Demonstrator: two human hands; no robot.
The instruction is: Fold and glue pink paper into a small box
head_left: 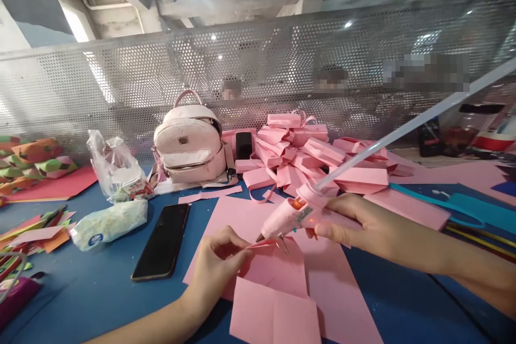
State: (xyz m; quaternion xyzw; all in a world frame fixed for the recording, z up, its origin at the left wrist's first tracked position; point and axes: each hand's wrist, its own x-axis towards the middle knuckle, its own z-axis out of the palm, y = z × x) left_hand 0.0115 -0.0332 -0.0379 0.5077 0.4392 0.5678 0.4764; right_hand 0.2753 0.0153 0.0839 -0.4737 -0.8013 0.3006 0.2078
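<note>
My right hand (342, 220) is closed around the handle of a pink hot glue gun (288, 215), from whose back a long translucent glue stick (403, 131) rises to the upper right. The gun's dark nozzle points down to the left, right at the edge of a folded pink paper piece (278, 266); whether it touches I cannot tell. My left hand (220, 263) pinches that folded edge between thumb and fingers. Just in front lies another creased pink paper (276, 312), overlapping the piece. Larger pink sheets (338, 279) are spread beneath.
A heap of folded pink paper bags (298, 150) stands behind, beside a pale pink backpack (189, 145). Left of my hands lie a black phone (161, 242), a tissue pack (110, 223) and paper scraps (44, 234). A perforated metal screen (258, 70) borders the blue table (100, 279).
</note>
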